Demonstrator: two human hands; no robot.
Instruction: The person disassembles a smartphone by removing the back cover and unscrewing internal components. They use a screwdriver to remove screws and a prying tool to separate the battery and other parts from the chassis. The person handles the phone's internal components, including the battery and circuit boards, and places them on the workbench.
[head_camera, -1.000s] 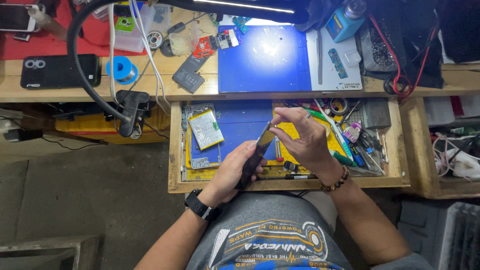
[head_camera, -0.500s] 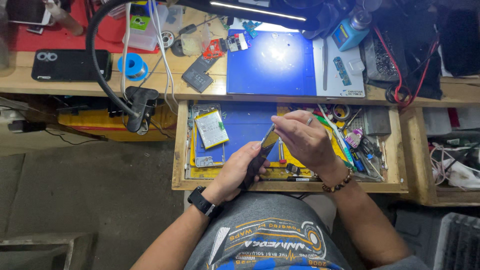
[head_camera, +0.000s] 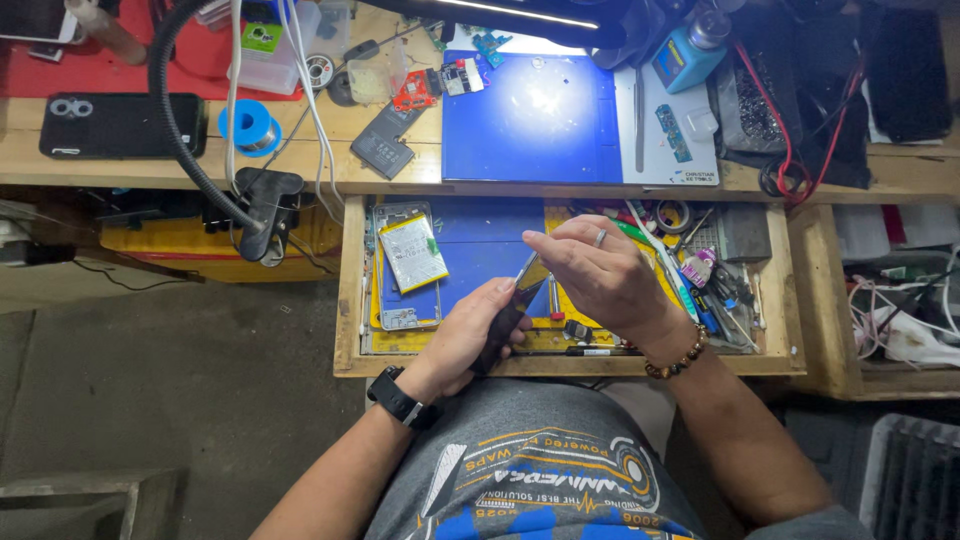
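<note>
Fingers closed around dark phone

We curled our left hand closed, palm up, and arched our right hand above it, fingertips pinched.

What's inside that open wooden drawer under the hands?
The drawer holds an opened phone on a blue mat, with yellow pads and loose tools at the right. The hands hide the middle.

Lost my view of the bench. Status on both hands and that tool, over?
Left hand gripping black tool handle. Right hand pinching the tool's upper end. Both over open drawer, opened phone lying clear to the side.
</note>
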